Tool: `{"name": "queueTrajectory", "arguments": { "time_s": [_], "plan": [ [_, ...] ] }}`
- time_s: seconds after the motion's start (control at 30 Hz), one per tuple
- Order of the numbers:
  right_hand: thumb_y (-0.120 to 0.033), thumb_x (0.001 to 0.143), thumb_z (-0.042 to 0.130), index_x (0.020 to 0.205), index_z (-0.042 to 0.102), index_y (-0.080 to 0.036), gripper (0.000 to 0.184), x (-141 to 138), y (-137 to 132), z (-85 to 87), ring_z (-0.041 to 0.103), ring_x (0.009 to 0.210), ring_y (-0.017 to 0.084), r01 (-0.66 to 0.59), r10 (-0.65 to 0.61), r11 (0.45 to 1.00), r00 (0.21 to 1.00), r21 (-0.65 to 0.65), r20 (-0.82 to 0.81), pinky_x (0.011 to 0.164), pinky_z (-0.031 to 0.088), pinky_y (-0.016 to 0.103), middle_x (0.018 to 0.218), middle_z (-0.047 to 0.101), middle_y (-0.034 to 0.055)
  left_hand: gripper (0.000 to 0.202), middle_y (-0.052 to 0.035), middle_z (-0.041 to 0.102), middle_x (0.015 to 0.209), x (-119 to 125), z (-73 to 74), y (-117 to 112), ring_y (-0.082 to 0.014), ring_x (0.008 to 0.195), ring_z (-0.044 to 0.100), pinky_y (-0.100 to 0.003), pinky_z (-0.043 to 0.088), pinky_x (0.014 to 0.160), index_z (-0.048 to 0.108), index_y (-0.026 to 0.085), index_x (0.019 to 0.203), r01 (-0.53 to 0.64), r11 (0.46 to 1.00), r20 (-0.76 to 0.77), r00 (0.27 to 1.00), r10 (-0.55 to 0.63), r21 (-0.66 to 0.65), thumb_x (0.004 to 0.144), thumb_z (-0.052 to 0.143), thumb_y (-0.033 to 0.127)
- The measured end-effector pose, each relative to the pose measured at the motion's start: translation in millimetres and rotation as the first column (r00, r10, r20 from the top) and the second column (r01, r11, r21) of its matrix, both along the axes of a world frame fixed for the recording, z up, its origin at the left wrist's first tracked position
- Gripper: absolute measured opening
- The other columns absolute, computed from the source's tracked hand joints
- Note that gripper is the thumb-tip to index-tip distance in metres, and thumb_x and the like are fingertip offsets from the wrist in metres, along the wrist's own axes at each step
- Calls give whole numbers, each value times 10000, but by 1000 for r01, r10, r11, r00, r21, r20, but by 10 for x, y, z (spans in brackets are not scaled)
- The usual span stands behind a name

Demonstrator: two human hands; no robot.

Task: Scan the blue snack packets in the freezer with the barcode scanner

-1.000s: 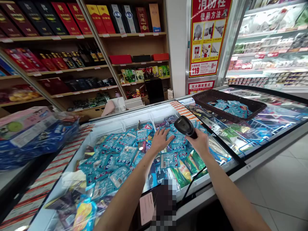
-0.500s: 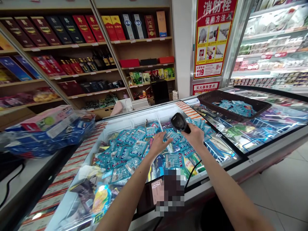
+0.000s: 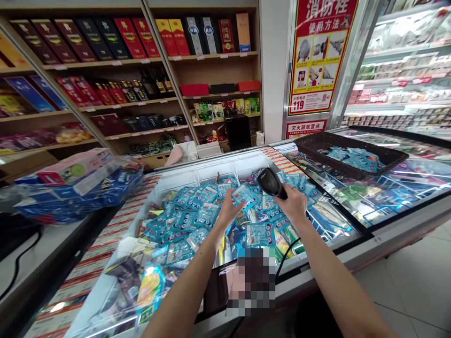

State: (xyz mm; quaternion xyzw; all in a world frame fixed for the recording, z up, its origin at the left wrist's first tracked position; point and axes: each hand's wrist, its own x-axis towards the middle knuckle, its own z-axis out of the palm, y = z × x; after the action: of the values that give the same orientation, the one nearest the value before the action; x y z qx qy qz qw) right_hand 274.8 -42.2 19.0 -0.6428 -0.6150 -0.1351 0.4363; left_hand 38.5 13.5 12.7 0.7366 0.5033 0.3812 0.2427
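Observation:
My right hand [image 3: 295, 205] grips a black barcode scanner [image 3: 271, 182] whose head points left over an open chest freezer [image 3: 183, 173]. A black cable [image 3: 287, 253] runs from it down over the freezer's front edge. My left hand [image 3: 229, 210] pinches a small blue packet [image 3: 242, 195] and holds it lifted in front of the scanner head. Below both hands lies a heap of several more blue packets [image 3: 192, 217] filling the freezer's middle.
A dark basket [image 3: 352, 155] with more blue packets rests on the glass lid to the right. Wrapped boxes [image 3: 75, 185] sit on the counter at left. Shelves of boxed goods [image 3: 116, 70] stand behind, a chilled display [image 3: 401, 70] at far right. Yellow and green packs [image 3: 150, 291] lie near the freezer's front.
My left hand went from resting flat on the packets to lifting one blue packet up to the scanner. The scanner hand shifted slightly; the view tilted and moved left.

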Motion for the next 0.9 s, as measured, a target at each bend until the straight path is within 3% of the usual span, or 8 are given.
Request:
{"name": "queueTrajectory", "arguments": {
  "time_s": [0.1, 0.23, 0.37, 0.5, 0.77, 0.9],
  "plan": [
    [-414, 759, 590, 1072, 612, -213, 373, 1, -12, 4, 611, 803, 225, -1, 1, 1000, 1000, 1, 5, 646, 382, 276, 898, 671, 64, 607, -50, 626, 996, -163, 79, -94, -156, 802, 627, -307, 509, 705, 288, 215, 1300, 50, 999, 177, 983, -47, -12, 780, 562, 370],
    [-413, 758, 587, 1063, 617, -205, 370, -41, -52, 36, 610, 828, 218, -75, 74, 997, 995, 12, 63, 669, 398, 271, 919, 668, 70, 619, -55, 645, 969, -394, 53, -156, -151, 785, 629, -288, 502, 681, 293, 188, 1285, -42, 998, 248, 968, 31, 40, 764, 585, 349],
    [-340, 781, 553, 1071, 623, -216, 323, -118, -103, 66, 604, 865, 204, -238, 241, 970, 953, -41, 182, 727, 412, 266, 917, 670, 65, 368, -56, 646, 990, -489, -26, -191, -151, 817, 610, -277, 483, 700, 476, 193, 1131, -86, 992, 199, 978, 66, 92, 811, 525, 368],
    [-272, 767, 549, 1072, 622, -228, 316, -189, -135, 57, 598, 864, 190, -340, 355, 935, 892, -102, 281, 754, 415, 264, 914, 668, 52, 334, -37, 639, 1017, -478, 8, -236, -154, 857, 592, -278, 464, 745, 514, 219, 1138, -109, 980, 116, 989, 90, 167, 838, 488, 364],
    [-222, 735, 549, 1066, 616, -213, 338, -225, -170, 30, 600, 848, 186, -403, 413, 909, 848, -101, 332, 742, 408, 264, 895, 667, 47, 310, -35, 645, 971, -548, 27, -256, -173, 869, 596, -300, 459, 774, 557, 217, 1086, -253, 940, 99, 967, 236, 231, 837, 497, 392],
    [-257, 742, 559, 1059, 621, -212, 327, -250, -187, 21, 599, 878, 193, -424, 443, 896, 829, -132, 342, 762, 409, 270, 925, 671, 56, 305, -34, 648, 978, -541, 17, -266, -181, 909, 594, -303, 459, 792, 574, 223, 1075, -251, 936, 81, 968, 239, 245, 834, 503, 395]
  ]
}}
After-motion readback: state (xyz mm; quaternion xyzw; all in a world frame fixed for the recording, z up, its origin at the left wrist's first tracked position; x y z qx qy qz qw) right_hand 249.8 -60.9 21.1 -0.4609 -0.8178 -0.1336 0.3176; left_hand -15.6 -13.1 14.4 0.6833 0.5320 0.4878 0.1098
